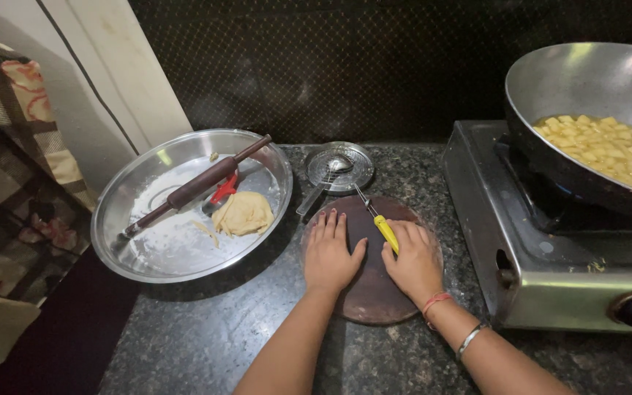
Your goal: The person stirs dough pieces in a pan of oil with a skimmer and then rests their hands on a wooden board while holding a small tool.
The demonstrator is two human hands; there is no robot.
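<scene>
Left hand (330, 254): fingers extended and held together, palm flat on the round dark wooden board (374, 300), gripping nothing. Right hand (412, 262): fingers curled downward, knuckles up, resting on the same board just beside the left hand. A yellow-handled tool (385, 231) lies over the right hand's thumb side; whether the fingers actually clasp the handle cannot be told. Its thin metal end points up and away past the board's far edge, and its working tip is too small to identify. Anything beneath the two hands is hidden.

The board sits on a speckled dark stone counter (221, 329). Just beyond it, a small metal strainer (339, 167) with a spoon in it. To the left, a wide steel tray (122, 219) dusted with flour holds a lump of dough (242, 213), a dark rolling pin (197, 186) lying slantwise, and a red object (223, 188) partly hidden under the pin. To the right, a steel gas stove (506, 241), cut off by the frame, carries a large pan (587, 80) of pale diced pieces (608, 150).
</scene>
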